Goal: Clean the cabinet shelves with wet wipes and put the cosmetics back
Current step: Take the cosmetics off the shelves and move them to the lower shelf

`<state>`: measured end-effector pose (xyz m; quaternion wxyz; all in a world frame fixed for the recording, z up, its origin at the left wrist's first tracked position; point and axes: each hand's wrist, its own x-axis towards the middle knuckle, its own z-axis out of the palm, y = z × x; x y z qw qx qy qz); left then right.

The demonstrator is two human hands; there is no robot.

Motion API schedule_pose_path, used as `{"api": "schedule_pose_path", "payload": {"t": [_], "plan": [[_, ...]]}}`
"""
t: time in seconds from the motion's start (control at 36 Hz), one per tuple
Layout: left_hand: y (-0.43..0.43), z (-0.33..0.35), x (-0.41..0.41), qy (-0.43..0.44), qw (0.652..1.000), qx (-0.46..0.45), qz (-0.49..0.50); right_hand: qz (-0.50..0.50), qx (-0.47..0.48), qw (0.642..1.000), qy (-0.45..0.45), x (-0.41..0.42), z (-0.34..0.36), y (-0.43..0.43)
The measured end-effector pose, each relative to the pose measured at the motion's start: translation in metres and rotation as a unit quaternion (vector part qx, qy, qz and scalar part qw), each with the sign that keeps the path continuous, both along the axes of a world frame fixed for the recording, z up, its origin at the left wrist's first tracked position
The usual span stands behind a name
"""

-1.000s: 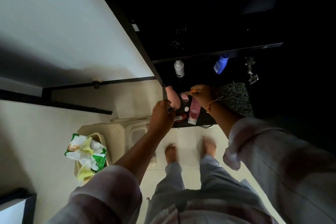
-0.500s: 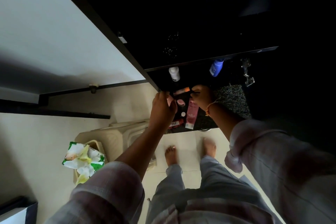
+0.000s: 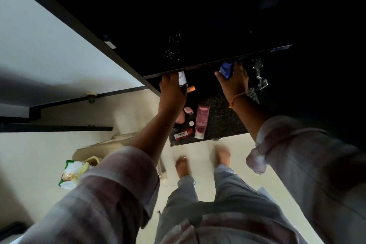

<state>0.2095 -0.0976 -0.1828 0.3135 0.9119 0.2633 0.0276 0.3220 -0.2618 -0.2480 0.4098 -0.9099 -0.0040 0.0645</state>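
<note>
Both hands up under the dark cabinet shelf (image 3: 217, 62), prob to clear it for wiping: left hand (image 3: 172, 89) closed round small white bottle (image 3: 182, 78), right hand (image 3: 234, 82) gripping blue plastic bottle (image 3: 225, 69); pink tube (image 3: 202, 121) + other cosmetics wait on speckled dark worktop (image 3: 223, 119) below.

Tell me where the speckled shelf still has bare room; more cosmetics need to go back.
Free: the speckled shelf right of the pink tube, up to the right hand's wrist. Crowded: the left strip, where the red box, small white cap and pink items cluster under the left hand.
</note>
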Motion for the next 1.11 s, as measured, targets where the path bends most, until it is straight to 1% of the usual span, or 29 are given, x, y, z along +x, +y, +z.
{"api": "schedule_pose_path", "payload": {"t": [0.14, 0.22, 0.28, 0.36, 0.56, 0.72, 0.86, 1.0, 1.11], "plan": [[0.009, -0.002, 0.011, 0.009, 1.0, 0.007, -0.017, 0.026, 0.015, 0.999, -0.025, 0.006, 0.001, 0.004], [0.009, 0.003, 0.016, 0.021, 1.0, -0.003, 0.016, 0.048, 0.003, 0.998, -0.036, 0.005, 0.002, 0.004], [0.008, 0.006, 0.017, 0.02, 0.999, -0.013, 0.033, 0.061, 0.014, 0.997, -0.035, 0.002, 0.002, 0.005], [0.007, 0.01, 0.016, 0.008, 1.0, -0.013, 0.015, 0.084, 0.028, 0.996, -0.02, -0.005, 0.002, 0.005], [0.007, 0.013, 0.009, 0.01, 0.999, -0.035, -0.014, 0.124, 0.017, 0.992, 0.0, -0.024, -0.003, -0.002], [0.011, 0.014, 0.004, 0.03, 0.999, -0.025, -0.021, 0.156, 0.023, 0.987, -0.017, -0.039, -0.004, -0.006], [0.01, 0.018, -0.002, 0.035, 0.998, -0.01, -0.051, 0.166, 0.024, 0.986, -0.011, -0.046, -0.008, -0.01], [0.008, 0.015, -0.006, 0.035, 0.998, -0.004, -0.045, 0.168, 0.034, 0.985, -0.024, -0.054, -0.005, -0.012], [0.005, 0.017, -0.009, 0.036, 0.998, 0.004, -0.06, 0.171, 0.034, 0.984, -0.027, -0.059, -0.003, -0.015]]}}
